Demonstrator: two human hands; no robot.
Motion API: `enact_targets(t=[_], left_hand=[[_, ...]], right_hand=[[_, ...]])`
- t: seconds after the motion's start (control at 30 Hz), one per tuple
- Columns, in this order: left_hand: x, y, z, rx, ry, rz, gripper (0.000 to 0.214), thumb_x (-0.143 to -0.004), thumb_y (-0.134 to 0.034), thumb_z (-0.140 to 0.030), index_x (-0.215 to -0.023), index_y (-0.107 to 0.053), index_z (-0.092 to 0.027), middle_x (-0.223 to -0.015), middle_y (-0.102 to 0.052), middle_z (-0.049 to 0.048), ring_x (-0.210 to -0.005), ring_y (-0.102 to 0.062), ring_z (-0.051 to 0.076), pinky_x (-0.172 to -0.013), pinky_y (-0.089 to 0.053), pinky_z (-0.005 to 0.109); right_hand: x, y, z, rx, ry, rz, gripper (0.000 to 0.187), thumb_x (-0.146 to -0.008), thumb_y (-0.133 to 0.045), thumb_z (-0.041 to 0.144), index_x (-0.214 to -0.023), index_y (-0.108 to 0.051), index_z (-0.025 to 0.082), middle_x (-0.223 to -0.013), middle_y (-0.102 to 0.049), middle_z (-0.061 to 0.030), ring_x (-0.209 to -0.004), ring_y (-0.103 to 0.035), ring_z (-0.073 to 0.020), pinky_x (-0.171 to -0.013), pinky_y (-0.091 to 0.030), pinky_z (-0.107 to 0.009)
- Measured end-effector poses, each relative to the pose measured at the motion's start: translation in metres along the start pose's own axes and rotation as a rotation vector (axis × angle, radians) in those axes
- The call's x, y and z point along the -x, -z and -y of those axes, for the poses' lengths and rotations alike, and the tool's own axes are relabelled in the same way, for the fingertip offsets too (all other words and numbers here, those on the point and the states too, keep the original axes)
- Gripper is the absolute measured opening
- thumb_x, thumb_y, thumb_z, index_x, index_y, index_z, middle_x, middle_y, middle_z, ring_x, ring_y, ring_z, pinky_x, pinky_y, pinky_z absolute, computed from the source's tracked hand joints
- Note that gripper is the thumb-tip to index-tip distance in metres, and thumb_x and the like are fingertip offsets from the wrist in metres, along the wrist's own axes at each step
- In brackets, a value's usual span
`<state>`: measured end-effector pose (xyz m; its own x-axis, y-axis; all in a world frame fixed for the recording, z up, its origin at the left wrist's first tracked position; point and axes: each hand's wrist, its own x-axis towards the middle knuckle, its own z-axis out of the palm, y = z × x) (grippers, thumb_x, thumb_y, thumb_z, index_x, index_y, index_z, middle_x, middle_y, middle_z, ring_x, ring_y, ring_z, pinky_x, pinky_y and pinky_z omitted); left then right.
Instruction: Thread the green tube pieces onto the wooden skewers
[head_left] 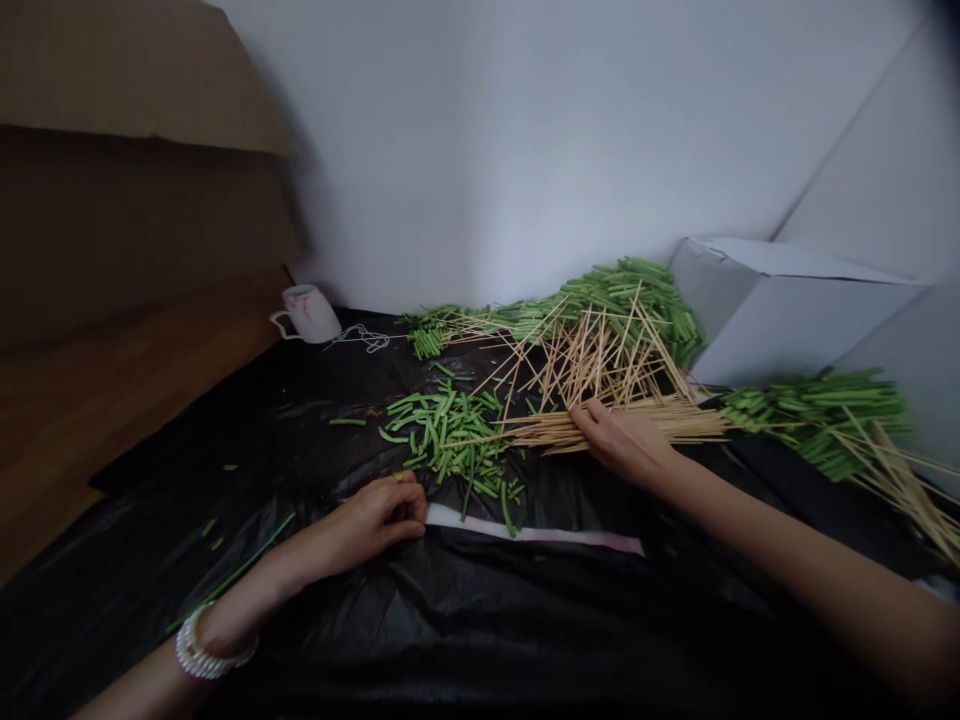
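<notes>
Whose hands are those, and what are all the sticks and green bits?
No machine here, just a person. The camera sits on their head and looks down, so you see their own two hands. The left hand, with a bead bracelet, is curled at the end of a white strip; I cannot tell if it holds anything. The right hand rests on a bundle of thin wooden sticks. All of it lies on a black plastic sheet: a heap of short green pieces, piles of green-tipped sticks, a white cup and a white box.
</notes>
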<state>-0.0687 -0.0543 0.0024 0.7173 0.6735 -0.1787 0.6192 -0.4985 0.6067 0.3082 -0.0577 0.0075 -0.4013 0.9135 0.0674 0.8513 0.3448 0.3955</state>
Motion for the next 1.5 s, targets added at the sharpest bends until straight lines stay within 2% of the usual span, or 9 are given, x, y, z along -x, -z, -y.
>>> enact_targets(t=[0.17, 0.33, 0.47, 0.6, 0.83, 1.0, 1.07, 1.2, 1.5], left_hand=[[0.002, 0.001, -0.002, -0.031, -0.021, -0.024, 0.016, -0.090, -0.055, -0.030, -0.079, -0.059, -0.019, -0.084, -0.058, 0.0014, -0.080, -0.055, 0.015, -0.073, -0.041, 0.025], [-0.006, 0.008, -0.020, -0.101, -0.092, -0.077, 0.021, -0.092, -0.054, -0.037, -0.083, -0.061, -0.019, -0.082, -0.060, 0.0013, -0.075, -0.057, 0.014, -0.070, -0.042, 0.025], [-0.029, 0.003, -0.049, -0.264, -0.299, -0.188, 0.022, -0.096, -0.045, -0.031, -0.095, -0.065, -0.021, -0.096, -0.063, 0.0051, -0.088, -0.058, 0.017, -0.078, -0.043, 0.027], [-0.060, -0.011, -0.067, -0.427, -0.572, -0.114, 0.021, -0.094, -0.049, -0.024, -0.108, -0.065, -0.027, -0.116, -0.065, 0.0036, -0.108, -0.054, 0.020, -0.091, -0.039, 0.034], [-0.080, -0.003, -0.053, -0.502, -0.633, -0.003, 0.018, -0.092, -0.054, -0.027, -0.106, -0.064, -0.023, -0.113, -0.066, 0.0058, -0.113, -0.053, 0.022, -0.092, -0.035, 0.035], [-0.077, 0.001, -0.053, -0.483, -0.626, 0.004, 0.018, -0.090, -0.055, -0.026, -0.106, -0.062, -0.023, -0.112, -0.064, 0.0068, -0.111, -0.053, 0.022, -0.095, -0.034, 0.036], [-0.078, -0.002, -0.053, -0.500, -0.620, -0.020, 0.016, -0.089, -0.055, -0.027, -0.103, -0.061, -0.022, -0.109, -0.063, 0.0074, -0.107, -0.054, 0.023, -0.092, -0.036, 0.037], [-0.081, -0.004, -0.050, -0.631, -0.636, -0.032, 0.007, -0.086, -0.055, -0.022, -0.091, -0.059, -0.020, -0.102, -0.060, 0.0089, -0.100, -0.053, 0.023, -0.089, -0.036, 0.037], [-0.093, 0.040, -0.020, -0.794, -0.750, 0.036, 0.009, -0.078, -0.058, -0.018, -0.087, -0.058, -0.019, -0.096, -0.061, 0.0113, -0.106, -0.052, 0.028, -0.093, -0.034, 0.041]], right_hand=[[0.017, 0.009, 0.005, -0.042, 0.084, -0.068, 0.051, -0.088, -0.048, 0.033, -0.135, -0.037, 0.017, -0.112, -0.055, -0.0124, -0.069, -0.054, -0.0148, -0.051, -0.018, -0.028], [0.013, 0.008, 0.024, -0.055, 0.176, -0.106, 0.048, -0.094, -0.037, 0.037, -0.138, -0.037, 0.017, -0.118, -0.055, -0.0145, -0.064, -0.053, -0.0125, -0.050, -0.018, -0.028], [-0.004, -0.003, 0.035, -0.024, 0.162, -0.076, 0.046, -0.096, -0.031, 0.028, -0.139, -0.038, 0.013, -0.111, -0.059, -0.0146, -0.060, -0.052, -0.0129, -0.048, -0.016, -0.030], [-0.009, -0.010, 0.034, -0.051, 0.050, -0.054, 0.047, -0.095, -0.033, 0.028, -0.140, -0.038, 0.015, -0.118, -0.057, -0.0155, -0.058, -0.051, -0.0117, -0.048, -0.013, -0.030], [0.022, 0.024, 0.024, -0.232, 0.010, -0.072, 0.030, -0.095, -0.037, 0.029, -0.118, -0.052, 0.018, -0.105, -0.058, -0.0093, -0.062, -0.052, -0.0133, -0.050, -0.016, -0.029], [0.058, 0.045, 0.044, -0.518, 0.230, 0.064, 0.022, -0.089, -0.051, 0.040, -0.083, -0.056, 0.020, -0.083, -0.058, -0.0020, -0.062, -0.055, -0.0128, -0.052, -0.025, -0.029], [0.069, 0.040, 0.055, -0.542, 0.272, 0.095, 0.005, -0.083, -0.056, 0.024, -0.086, -0.056, 0.020, -0.083, -0.060, -0.0008, -0.058, -0.054, -0.0119, -0.049, -0.024, -0.029], [0.078, 0.016, 0.067, -0.471, 0.255, 0.049, 0.029, -0.074, -0.044, 0.000, -0.093, -0.051, 0.020, -0.079, -0.061, 0.0001, -0.054, -0.054, -0.0114, -0.048, -0.022, -0.030], [0.085, -0.014, 0.073, -0.274, 0.218, -0.213, 0.040, -0.070, -0.045, -0.001, -0.105, -0.045, 0.020, -0.071, -0.062, 0.0025, -0.052, -0.055, -0.0121, -0.048, -0.023, -0.030]])
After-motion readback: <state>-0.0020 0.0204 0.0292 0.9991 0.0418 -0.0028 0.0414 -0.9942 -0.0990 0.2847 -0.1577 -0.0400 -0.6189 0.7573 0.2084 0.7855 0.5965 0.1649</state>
